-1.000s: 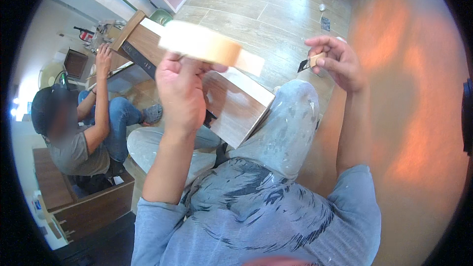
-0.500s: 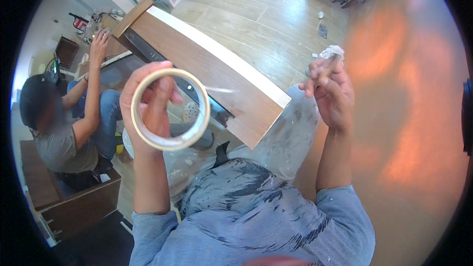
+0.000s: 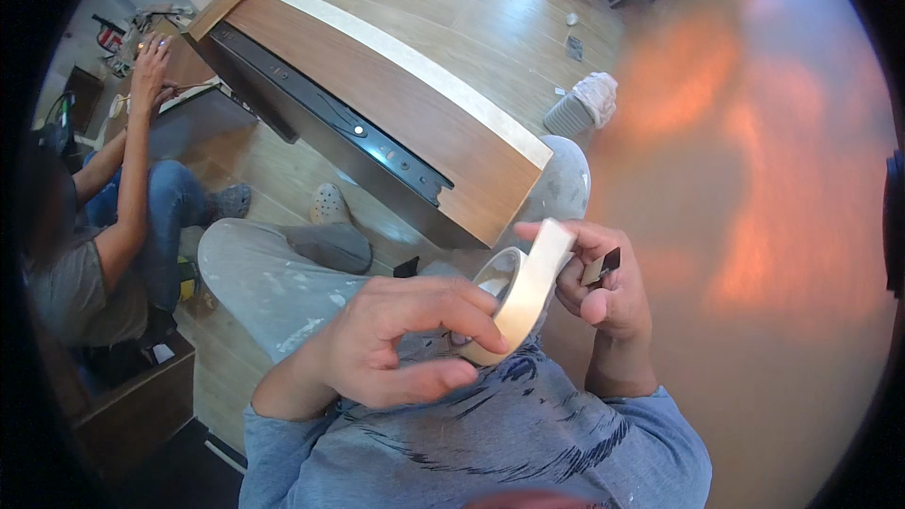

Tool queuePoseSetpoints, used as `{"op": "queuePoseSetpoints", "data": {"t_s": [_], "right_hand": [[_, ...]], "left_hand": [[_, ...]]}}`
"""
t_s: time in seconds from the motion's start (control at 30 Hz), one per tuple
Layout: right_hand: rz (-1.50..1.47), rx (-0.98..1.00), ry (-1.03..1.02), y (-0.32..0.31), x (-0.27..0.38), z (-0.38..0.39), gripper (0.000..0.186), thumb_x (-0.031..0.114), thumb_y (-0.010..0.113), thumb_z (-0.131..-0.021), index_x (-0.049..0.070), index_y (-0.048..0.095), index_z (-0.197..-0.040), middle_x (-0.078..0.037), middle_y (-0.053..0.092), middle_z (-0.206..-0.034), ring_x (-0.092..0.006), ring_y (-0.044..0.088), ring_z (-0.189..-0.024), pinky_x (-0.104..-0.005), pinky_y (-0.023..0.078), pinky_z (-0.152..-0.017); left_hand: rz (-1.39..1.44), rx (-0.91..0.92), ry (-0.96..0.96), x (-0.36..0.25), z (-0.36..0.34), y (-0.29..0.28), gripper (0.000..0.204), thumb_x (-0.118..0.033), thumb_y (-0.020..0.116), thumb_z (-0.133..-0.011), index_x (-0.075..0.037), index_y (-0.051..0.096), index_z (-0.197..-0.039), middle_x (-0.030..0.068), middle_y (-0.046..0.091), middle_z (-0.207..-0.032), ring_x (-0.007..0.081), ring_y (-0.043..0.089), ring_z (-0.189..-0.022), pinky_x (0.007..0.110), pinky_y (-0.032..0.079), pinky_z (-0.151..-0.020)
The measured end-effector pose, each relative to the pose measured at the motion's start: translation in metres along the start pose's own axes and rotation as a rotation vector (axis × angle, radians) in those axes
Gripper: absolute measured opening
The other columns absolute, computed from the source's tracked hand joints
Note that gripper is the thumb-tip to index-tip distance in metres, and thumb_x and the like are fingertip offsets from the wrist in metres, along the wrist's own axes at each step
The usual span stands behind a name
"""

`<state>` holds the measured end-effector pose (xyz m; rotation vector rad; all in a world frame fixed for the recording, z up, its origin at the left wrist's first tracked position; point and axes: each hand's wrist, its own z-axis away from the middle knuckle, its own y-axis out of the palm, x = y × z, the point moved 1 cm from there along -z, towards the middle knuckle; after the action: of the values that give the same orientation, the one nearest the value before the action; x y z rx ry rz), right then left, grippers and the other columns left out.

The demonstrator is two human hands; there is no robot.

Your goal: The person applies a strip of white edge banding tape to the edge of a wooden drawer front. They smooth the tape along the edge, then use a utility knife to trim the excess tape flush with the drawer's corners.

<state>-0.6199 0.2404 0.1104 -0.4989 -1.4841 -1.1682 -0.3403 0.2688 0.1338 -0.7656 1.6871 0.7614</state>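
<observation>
My left hand (image 3: 405, 339) grips a roll of cream masking tape (image 3: 528, 297) in front of my lap, fingers on its side and rim. The roll is turned edge-on, its hollow core partly showing. My right hand (image 3: 608, 287) is curled at the roll's far right end, its fingers behind the tape band. Between its fingers sticks out a small flat tool (image 3: 601, 267), tan with a dark end; its kind is unclear. Beyond my hands lies a long brown wooden panel piece (image 3: 377, 104) with a white strip along one edge and a black inset strip (image 3: 330, 123) bearing small fittings.
At the left a co-worker (image 3: 113, 217) sits with a raised arm beside wooden pieces. A brown box-like piece (image 3: 141, 396) stands at lower left. Small scraps (image 3: 574, 47) lie on the tiled floor (image 3: 452, 0). A shiny brown surface (image 3: 735, 273) fills the right side.
The tape roll has come down and right and turned edge-on. My right hand has lowered to meet it. The view has shifted; the co-worker appears farther left.
</observation>
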Motion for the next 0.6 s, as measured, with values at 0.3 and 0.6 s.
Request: {"op": "queuePoseSetpoints", "data": {"t_s": [0.3, 0.6], "right_hand": [[0.186, -0.210, 0.092, 0.005, 0.011, 0.003, 0.011, 0.007, 0.086, -0.095, -0.001, 0.081, -0.101, -0.003, 0.076, -0.090, -0.0051, 0.062, -0.072, -0.0234, 0.043, -0.061], [0.695, -0.300, -0.053, 0.009, 0.032, -0.017, 0.011, 0.012, 0.086, -0.094, 0.002, 0.079, -0.095, -0.001, 0.075, -0.086, -0.0095, 0.066, -0.079, -0.0286, 0.049, -0.069]], "left_hand": [[-0.234, -0.044, 0.021, 0.009, 0.009, 0.010, 0.024, -0.004, 0.088, -0.089, -0.002, 0.076, -0.111, 0.0138, 0.078, -0.103, 0.0223, 0.075, -0.084, 0.031, 0.058, -0.073], [-0.407, -0.405, -0.471, -0.001, 0.011, 0.027, 0.040, -0.016, 0.085, -0.095, -0.004, 0.068, -0.129, 0.0017, 0.058, -0.057, 0.0113, 0.053, -0.050, 0.032, 0.040, -0.051]]}}
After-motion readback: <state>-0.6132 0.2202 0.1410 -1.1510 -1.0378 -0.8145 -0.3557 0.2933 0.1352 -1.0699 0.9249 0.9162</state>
